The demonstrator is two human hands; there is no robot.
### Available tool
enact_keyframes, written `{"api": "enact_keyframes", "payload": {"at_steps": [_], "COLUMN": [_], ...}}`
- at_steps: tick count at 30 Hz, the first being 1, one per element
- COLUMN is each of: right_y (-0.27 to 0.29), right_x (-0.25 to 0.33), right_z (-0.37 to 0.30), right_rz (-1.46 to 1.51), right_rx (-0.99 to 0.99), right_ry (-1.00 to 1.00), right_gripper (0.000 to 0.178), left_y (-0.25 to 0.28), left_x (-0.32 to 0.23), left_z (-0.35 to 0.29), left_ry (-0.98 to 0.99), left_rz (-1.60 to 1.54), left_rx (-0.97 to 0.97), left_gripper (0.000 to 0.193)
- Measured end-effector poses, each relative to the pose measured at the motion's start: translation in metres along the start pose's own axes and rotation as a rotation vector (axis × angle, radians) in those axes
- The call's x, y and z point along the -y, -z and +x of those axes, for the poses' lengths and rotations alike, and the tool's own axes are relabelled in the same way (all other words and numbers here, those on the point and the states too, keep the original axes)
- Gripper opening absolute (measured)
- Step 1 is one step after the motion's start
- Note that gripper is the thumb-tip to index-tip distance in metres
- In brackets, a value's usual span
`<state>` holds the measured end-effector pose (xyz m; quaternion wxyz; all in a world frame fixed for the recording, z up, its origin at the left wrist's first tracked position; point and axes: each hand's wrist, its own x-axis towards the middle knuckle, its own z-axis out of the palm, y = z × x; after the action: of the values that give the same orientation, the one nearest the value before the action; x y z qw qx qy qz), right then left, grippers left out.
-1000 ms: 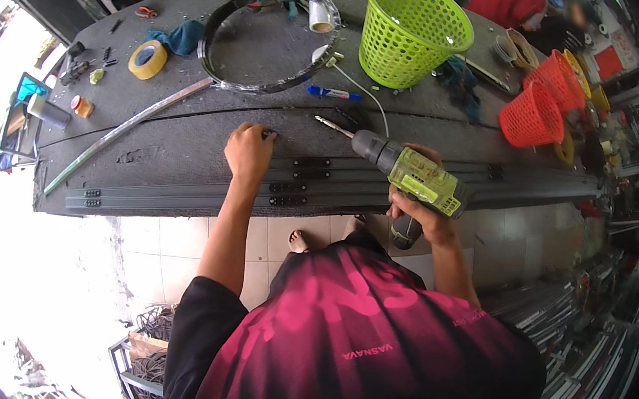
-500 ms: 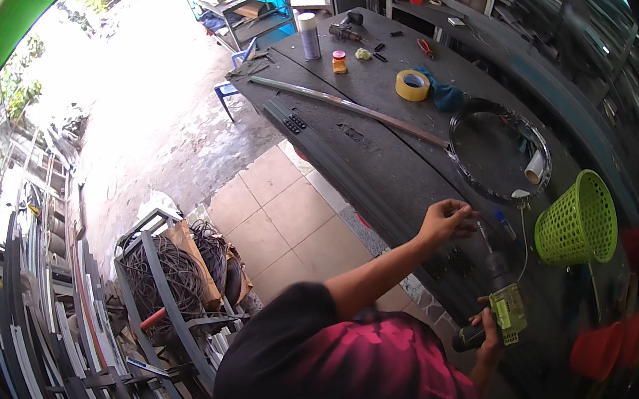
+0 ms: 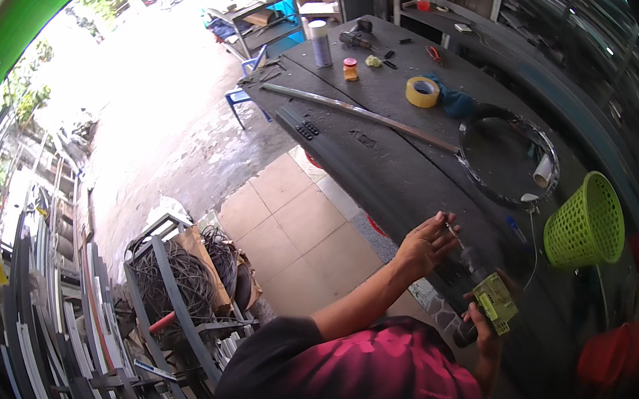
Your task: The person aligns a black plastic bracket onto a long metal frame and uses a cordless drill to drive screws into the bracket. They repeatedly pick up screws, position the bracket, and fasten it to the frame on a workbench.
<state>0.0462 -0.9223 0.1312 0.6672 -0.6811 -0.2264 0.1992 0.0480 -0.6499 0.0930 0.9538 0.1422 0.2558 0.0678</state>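
While the head view looks down across the long dark table point(image 3: 378, 161), the right hand point(image 3: 482, 323) is closed around the grip of a yellow-green cordless drill point(image 3: 493, 302), bit pointing up and away toward the left hand point(image 3: 425, 244). Left hand is just beyond the drill's tip, fingers pinched at the bit point(image 3: 450, 225); can't tell if it holds a screw. Both hands sit over the table's near part. Right of the hands: green plastic basket point(image 3: 586, 224), close by. Beyond the hands: a dark metal ring point(image 3: 483, 181) lying flat, a white tube point(image 3: 543, 171) at its rim. Farther out: yellow tape roll point(image 3: 422, 91), blue rag point(image 3: 457, 103), long metal bar point(image 3: 357, 115), spray can point(image 3: 321, 43). Left of the hands, on the floor: rack with coiled cable point(image 3: 179, 278).
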Motion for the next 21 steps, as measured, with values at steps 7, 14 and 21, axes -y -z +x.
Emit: {"api": "enact_keyframes", "payload": {"at_steps": [7,14,21], "right_y": [-0.01,-0.017,-0.02], "right_x": [0.004,0.006,0.021], "right_z": [-0.003,-0.016,-0.021], "right_rz": [0.088,-0.33,-0.488], "right_rx": [-0.074,-0.113,-0.082], "right_ry": [0.055,0.267,0.247], "right_gripper": [0.083,0.074,0.076], "left_y": [-0.003,0.001,0.001], "left_x": [0.006,0.016,0.029], "left_z": [-0.003,-0.002,-0.012], "left_ry": [-0.001,0.067,0.17], "left_rz": [0.085,0.097,-0.001], "left_rx": [-0.019,-0.049,-0.176], "left_gripper": [0.038,0.031,0.015]}}
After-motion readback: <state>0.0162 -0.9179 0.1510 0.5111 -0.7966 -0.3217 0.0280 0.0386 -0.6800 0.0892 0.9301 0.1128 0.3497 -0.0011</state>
